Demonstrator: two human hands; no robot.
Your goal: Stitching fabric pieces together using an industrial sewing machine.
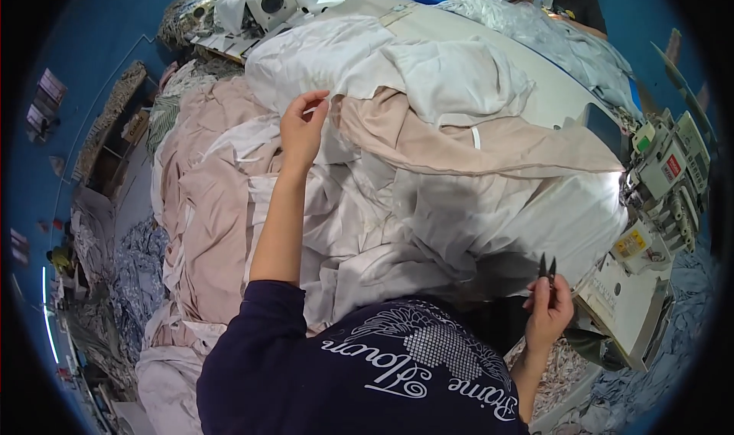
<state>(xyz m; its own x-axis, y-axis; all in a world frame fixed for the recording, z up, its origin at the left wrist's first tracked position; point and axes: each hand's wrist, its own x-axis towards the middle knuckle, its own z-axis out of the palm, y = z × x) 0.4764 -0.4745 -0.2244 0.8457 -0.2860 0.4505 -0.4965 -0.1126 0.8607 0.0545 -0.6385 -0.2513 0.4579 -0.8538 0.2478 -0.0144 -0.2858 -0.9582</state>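
Left grip (303,125) pinching a fold of white fabric (397,206) heaped mid-table beside the sewing machine (657,206), right grip (549,309) closed round small black snips (547,269); cloth likely soft, light, limp, slippery—best pinched at an edge or seam.

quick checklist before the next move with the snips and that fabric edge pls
1. Left hand has the cloth: ok, fingertips pinch an edge of the white fabric where it meets the beige fabric.
2. Right hand has the tool: ok, small black thread snips held with points up.
3. Snips clear of cloth: ok, they sit apart from the pile, near the sewing machine.
4. Thread to cut visible: cannot tell, too fine to see.
5. Fabric lying flat: not ok, it is heaped and creased.
6. Other person clear of the hands: ok, at the far end of the table.
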